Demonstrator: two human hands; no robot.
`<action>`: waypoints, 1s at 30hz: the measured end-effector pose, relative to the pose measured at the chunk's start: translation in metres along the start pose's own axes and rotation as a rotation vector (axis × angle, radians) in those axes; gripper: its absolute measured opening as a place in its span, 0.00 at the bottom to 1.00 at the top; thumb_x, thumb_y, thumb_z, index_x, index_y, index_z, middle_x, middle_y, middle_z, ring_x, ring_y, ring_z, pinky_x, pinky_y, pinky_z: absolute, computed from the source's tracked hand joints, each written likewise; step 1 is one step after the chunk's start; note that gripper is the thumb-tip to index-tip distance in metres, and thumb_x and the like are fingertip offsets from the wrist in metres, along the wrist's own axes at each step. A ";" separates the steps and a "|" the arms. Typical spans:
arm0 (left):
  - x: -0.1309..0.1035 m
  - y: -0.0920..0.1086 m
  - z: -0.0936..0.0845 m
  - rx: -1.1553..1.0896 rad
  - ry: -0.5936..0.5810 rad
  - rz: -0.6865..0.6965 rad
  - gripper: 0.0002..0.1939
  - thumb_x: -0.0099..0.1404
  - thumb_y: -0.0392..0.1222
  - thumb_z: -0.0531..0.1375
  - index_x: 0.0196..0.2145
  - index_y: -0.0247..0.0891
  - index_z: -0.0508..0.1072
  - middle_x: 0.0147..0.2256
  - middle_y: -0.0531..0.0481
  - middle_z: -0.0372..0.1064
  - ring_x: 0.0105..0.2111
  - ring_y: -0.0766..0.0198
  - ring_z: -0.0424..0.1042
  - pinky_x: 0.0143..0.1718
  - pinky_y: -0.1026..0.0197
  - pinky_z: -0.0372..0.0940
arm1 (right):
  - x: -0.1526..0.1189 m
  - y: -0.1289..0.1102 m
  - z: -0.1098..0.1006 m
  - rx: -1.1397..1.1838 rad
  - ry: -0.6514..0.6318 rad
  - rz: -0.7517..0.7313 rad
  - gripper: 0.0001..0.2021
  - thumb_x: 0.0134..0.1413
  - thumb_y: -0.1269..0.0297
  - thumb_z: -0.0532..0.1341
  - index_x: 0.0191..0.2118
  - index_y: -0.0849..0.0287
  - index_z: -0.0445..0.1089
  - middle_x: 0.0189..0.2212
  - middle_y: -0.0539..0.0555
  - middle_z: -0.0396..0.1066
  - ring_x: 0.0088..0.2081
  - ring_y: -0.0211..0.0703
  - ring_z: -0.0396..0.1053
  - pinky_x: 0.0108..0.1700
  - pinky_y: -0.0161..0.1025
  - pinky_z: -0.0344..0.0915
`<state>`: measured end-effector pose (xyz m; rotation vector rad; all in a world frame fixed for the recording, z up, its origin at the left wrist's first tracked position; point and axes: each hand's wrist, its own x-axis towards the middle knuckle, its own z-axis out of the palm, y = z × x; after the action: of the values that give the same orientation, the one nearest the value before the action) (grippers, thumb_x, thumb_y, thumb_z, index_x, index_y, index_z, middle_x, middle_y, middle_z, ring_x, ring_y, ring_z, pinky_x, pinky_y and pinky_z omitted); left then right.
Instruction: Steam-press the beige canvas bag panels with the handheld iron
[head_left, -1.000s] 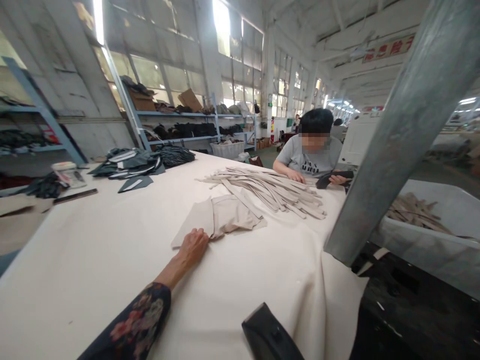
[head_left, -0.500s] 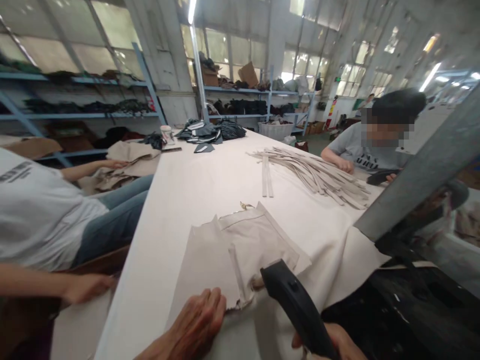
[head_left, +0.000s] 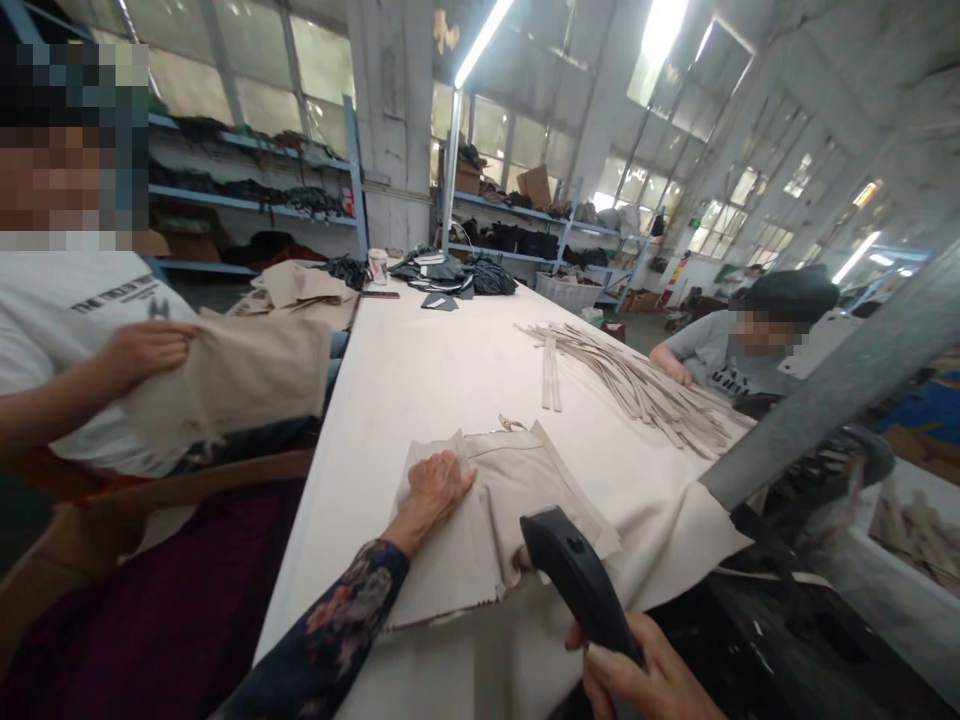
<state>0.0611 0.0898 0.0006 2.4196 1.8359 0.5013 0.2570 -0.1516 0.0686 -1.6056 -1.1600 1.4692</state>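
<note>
One left hand (head_left: 436, 484) touches beige cloth (head_left: 525, 475), one right hand (head_left: 637, 665) grips black tool (head_left: 581, 575).

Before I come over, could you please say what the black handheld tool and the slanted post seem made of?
The black handheld tool looks like satin moulded plastic, from its smooth curved body and soft sheen. The slanted post looks like dull metal, possibly galvanised, given its mottled grey surface.

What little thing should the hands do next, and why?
Perhaps the left hand should smooth the beige cloth piece: it rests on it, and the cloth looks bunched near the curved black tool that the right hand holds.
</note>
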 end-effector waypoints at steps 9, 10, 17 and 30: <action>0.007 0.021 0.010 -0.184 0.029 -0.081 0.24 0.63 0.49 0.54 0.47 0.23 0.67 0.43 0.25 0.66 0.45 0.41 0.66 0.43 0.47 0.59 | 0.023 -0.004 0.016 0.152 -0.115 -0.088 0.25 0.50 0.43 0.59 0.40 0.63 0.59 0.19 0.44 0.58 0.14 0.31 0.57 0.17 0.31 0.58; 0.009 0.022 0.009 -0.222 0.031 -0.095 0.21 0.62 0.44 0.54 0.47 0.23 0.68 0.43 0.26 0.66 0.46 0.41 0.65 0.44 0.47 0.59 | 0.022 -0.004 0.016 0.154 -0.108 -0.101 0.25 0.51 0.44 0.59 0.40 0.62 0.59 0.19 0.44 0.59 0.14 0.31 0.58 0.17 0.30 0.57; -0.003 -0.012 -0.007 -0.705 0.085 -0.166 0.22 0.52 0.30 0.50 0.44 0.25 0.72 0.33 0.39 0.72 0.35 0.55 0.70 0.39 0.55 0.63 | 0.007 -0.002 0.010 0.125 -0.074 -0.117 0.24 0.52 0.44 0.59 0.41 0.63 0.58 0.20 0.44 0.61 0.14 0.30 0.58 0.18 0.30 0.57; -0.051 -0.033 -0.020 -2.051 -0.049 -0.213 0.27 0.46 0.31 0.61 0.48 0.31 0.73 0.42 0.42 0.75 0.42 0.54 0.73 0.46 0.55 0.67 | 0.055 -0.056 0.060 0.039 -0.190 -0.130 0.17 0.50 0.51 0.60 0.28 0.63 0.63 0.16 0.46 0.61 0.15 0.32 0.59 0.16 0.30 0.57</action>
<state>0.0123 0.0479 -0.0001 0.7253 0.5239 1.2710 0.1868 -0.0851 0.0890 -1.3600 -1.3071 1.5746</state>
